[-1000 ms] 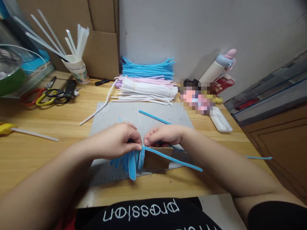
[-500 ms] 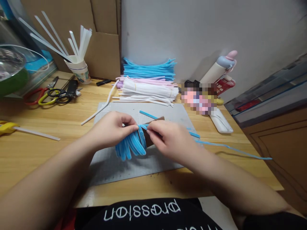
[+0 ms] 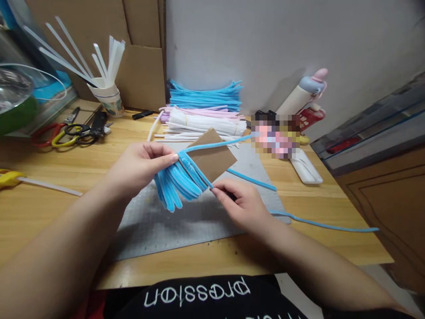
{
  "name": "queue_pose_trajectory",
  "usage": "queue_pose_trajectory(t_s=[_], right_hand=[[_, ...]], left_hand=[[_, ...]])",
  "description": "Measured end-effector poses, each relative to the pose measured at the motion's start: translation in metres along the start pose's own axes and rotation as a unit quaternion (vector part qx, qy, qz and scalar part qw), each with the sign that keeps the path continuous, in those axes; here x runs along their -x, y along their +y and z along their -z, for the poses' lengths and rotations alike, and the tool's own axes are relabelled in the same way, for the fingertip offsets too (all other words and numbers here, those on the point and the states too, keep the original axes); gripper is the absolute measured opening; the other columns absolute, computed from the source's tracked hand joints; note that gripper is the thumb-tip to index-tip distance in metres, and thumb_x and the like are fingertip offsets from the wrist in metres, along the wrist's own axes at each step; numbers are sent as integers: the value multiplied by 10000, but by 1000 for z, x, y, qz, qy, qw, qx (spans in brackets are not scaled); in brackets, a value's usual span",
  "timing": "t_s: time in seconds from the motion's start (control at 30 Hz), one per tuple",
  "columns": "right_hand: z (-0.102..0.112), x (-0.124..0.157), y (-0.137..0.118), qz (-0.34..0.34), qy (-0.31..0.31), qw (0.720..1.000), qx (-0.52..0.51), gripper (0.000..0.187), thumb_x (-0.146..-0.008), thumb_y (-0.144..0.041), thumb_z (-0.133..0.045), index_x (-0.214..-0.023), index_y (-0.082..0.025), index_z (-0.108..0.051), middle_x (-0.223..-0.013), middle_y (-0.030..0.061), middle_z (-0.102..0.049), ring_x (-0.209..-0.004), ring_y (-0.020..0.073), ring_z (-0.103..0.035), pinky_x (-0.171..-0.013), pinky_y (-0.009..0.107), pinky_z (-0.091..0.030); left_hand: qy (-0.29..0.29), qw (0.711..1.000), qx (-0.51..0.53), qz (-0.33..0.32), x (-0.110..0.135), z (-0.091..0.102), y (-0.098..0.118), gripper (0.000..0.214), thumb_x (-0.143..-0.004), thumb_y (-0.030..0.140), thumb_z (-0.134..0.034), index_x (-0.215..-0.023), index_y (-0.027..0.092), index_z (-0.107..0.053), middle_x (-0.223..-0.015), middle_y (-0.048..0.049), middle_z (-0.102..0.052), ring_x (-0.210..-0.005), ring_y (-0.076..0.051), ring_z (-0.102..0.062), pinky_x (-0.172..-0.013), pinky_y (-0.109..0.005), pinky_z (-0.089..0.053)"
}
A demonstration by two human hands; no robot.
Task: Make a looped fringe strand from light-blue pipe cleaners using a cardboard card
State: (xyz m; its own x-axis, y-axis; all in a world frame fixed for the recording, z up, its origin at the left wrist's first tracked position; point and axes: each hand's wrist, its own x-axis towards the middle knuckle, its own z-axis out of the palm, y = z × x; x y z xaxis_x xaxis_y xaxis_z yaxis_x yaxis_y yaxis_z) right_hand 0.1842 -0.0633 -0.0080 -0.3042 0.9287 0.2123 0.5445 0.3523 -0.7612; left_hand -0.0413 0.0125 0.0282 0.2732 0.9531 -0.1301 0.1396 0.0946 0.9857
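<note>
My left hand [image 3: 137,170] is closed, thumb and fingers pinching a row of bent blue pipe cleaners [image 3: 172,184] at its upper end. The loops hang down in a fan, and some wrap round a brown cardboard piece [image 3: 212,155], now tilted corner-up. One blue end [image 3: 219,144] sticks out up to the right from the pinch. At the cardboard's lower edge, my right hand [image 3: 241,204] pinches the blue pipe cleaner wrapped there. A long blue pipe cleaner [image 3: 332,227] runs right from behind my right wrist; whether it joins the held one is hidden.
Beneath the hands lies a grey cutting mat [image 3: 146,239] with a loose blue pipe cleaner [image 3: 254,180]. Bundles of blue [image 3: 206,97] and white pipe cleaners [image 3: 206,122] stand behind. Scissors [image 3: 59,133] and a cup of white sticks [image 3: 108,99] are left, a bottle [image 3: 299,95] right.
The cardboard has turned, so its broad face shows. My right hand has moved down to its lower edge, and one blue end now points up right. My left hand keeps its pinch, slightly higher.
</note>
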Motion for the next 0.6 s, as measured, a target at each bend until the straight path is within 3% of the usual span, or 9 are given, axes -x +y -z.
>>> queue_pose_trajectory(t_s=[0.2, 0.33, 0.43, 0.53, 0.6], right_hand=[[-3, -10, 9, -137, -93, 966, -200, 209, -845, -333, -553, -804, -162, -667, -660, -5, -575, -604, 105, -490, -572, 235, -387], [6, -16, 13, -169, -226, 938, -202, 299, -843, -412, -557, -904, -162, -710, -639, -8, -576, -590, 102, -483, -566, 233, -382], [16, -22, 16, -138, -296, 927, -187, 254, -862, -365, -548, -906, -168, -701, -775, 22, -657, -700, 123, -564, -648, 249, -443], [23, -32, 23, -43, -363, 912, -187, 137, -839, -253, -572, -855, -176, -684, -867, 32, -694, -774, 133, -616, -709, 268, -495], [21, -40, 30, 30, -330, 936, -119, 37, -755, -222, -663, -752, -190, -681, -759, -9, -691, -689, 120, -612, -640, 243, -504]], left_hand=[[-17, 1000, -4, -9, 0, 4, -3, 183, -635, 352, -739, -660, 175, -703, -602, 1, -671, -531, -110, -582, -528, -187, -485], [-39, 999, -33, -9, 2, 7, 2, 174, -654, 351, -724, -661, 179, -693, -595, 7, -659, -532, -108, -574, -526, -184, -469], [-68, 995, -66, -4, 4, 8, 5, 198, -670, 368, -706, -661, 172, -682, -605, -2, -652, -547, -119, -569, -528, -197, -455], [-118, 989, -95, 2, 6, 6, 5, 228, -691, 395, -681, -679, 168, -672, -624, -10, -643, -559, -130, -556, -522, -212, -437], [-159, 980, -123, -7, 6, 3, 3, 230, -717, 399, -656, -695, 170, -666, -633, -6, -630, -566, -128, -538, -527, -215, -424]])
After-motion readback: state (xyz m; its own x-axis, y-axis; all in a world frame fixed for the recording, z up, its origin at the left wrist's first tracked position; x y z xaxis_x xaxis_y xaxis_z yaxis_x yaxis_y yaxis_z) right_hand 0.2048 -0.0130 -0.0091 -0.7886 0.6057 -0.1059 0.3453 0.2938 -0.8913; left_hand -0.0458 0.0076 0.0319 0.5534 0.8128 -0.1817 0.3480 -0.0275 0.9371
